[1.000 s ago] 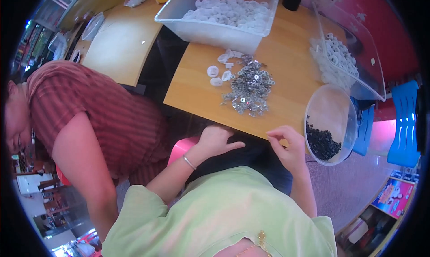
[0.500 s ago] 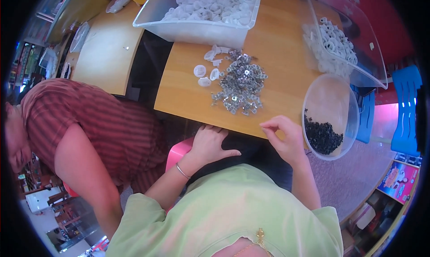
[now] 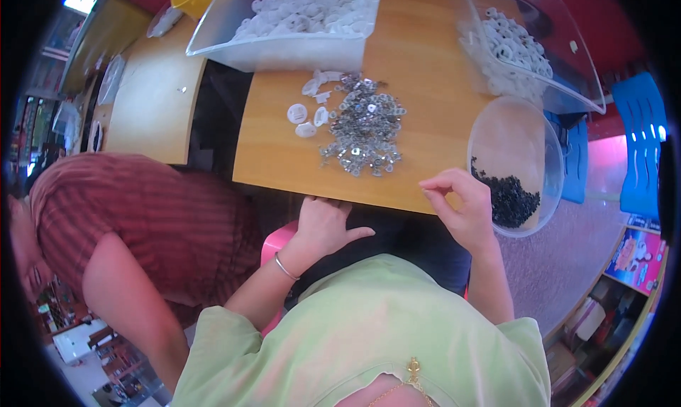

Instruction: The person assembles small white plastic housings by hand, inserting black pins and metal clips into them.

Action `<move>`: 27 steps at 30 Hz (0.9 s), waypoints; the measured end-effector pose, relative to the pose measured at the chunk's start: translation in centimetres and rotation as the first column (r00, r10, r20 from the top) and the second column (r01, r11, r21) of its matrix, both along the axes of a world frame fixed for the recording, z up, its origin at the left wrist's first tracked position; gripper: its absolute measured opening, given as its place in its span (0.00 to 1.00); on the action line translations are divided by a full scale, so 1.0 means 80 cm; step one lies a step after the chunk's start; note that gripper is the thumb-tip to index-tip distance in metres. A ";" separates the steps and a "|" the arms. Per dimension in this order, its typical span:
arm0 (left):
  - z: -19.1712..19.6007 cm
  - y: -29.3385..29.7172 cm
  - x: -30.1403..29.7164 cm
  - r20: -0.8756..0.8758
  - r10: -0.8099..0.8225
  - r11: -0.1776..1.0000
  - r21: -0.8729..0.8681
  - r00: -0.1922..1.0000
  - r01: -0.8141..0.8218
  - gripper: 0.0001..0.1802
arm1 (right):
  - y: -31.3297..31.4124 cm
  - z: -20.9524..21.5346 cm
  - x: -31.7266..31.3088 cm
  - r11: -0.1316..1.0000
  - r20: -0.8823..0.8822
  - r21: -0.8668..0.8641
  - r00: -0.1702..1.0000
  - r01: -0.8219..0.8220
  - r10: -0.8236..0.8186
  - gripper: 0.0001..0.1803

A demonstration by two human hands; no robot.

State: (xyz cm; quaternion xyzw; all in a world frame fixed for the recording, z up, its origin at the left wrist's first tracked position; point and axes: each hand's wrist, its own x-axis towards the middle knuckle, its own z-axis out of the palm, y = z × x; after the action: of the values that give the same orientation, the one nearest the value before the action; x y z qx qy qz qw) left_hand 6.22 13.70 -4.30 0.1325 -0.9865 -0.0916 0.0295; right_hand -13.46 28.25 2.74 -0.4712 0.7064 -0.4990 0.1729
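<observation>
My left hand (image 3: 323, 226) rests at the table's front edge with its thumb stretched out to the side. Its fingertips are partly hidden at the edge, and I see nothing held in it. My right hand (image 3: 464, 202) is above the front edge, thumb and forefinger pinched together; anything between them is too small to make out. Beside it stands a round clear tub (image 3: 507, 116) with small black pieces (image 3: 512, 200) gathered at its near side. A heap of small shiny silver metal parts (image 3: 365, 127) lies mid-table. White plastic pieces (image 3: 305, 114), oval and round, lie left of the heap.
A large clear bin (image 3: 284, 58) of white plastic parts stands at the back, another clear bin (image 3: 567, 98) with white rings at the back right. A person in a striped reddish shirt (image 3: 149, 222) bends close on my left. Blue chairs (image 3: 635, 137) stand to the right.
The view has shifted a little. My right hand has moved right, closer to the black pieces in the tub, fingers still pinched. My left hand stays at the table edge.
</observation>
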 end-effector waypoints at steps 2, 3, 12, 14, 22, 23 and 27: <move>-0.003 -0.003 -0.003 0.009 0.037 0.998 0.060 0.999 -0.037 0.34 | 0.006 0.003 -0.006 0.999 -0.018 -0.018 0.999 0.031 -0.031 0.06; -0.001 -0.006 -0.003 0.067 0.068 0.983 0.167 0.995 -0.079 0.34 | 0.009 0.004 -0.011 0.999 -0.038 -0.022 0.998 0.043 -0.044 0.06; 0.003 -0.001 -0.005 0.178 -0.017 0.995 0.104 0.984 -0.002 0.34 | 0.060 0.000 -0.080 0.935 -0.022 0.092 0.939 0.344 -0.343 0.07; -0.003 -0.002 -0.007 -0.047 -0.018 0.999 -0.040 0.999 0.016 0.32 | 0.063 -0.001 -0.091 0.931 -0.169 0.183 0.943 0.314 -0.285 0.09; -0.013 -0.009 -0.001 0.320 0.063 0.834 0.503 0.945 -0.226 0.24 | 0.043 -0.030 -0.089 0.910 -0.443 0.328 0.892 0.251 -0.087 0.08; -0.020 -0.006 0.002 0.197 0.136 0.753 0.616 0.971 -0.231 0.23 | 0.040 -0.033 -0.088 0.910 -0.441 0.330 0.893 0.250 -0.086 0.08; -0.038 0.003 0.009 0.060 0.274 0.525 0.827 0.960 -0.202 0.23 | 0.032 -0.041 -0.086 0.887 -0.428 0.368 0.898 0.278 -0.104 0.05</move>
State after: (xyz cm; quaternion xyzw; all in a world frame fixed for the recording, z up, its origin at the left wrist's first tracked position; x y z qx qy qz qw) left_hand 6.98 13.93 -7.36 0.2603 -0.7986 -0.5424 0.0143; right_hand -20.35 30.80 -0.57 -0.4404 0.8609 -0.2443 0.0724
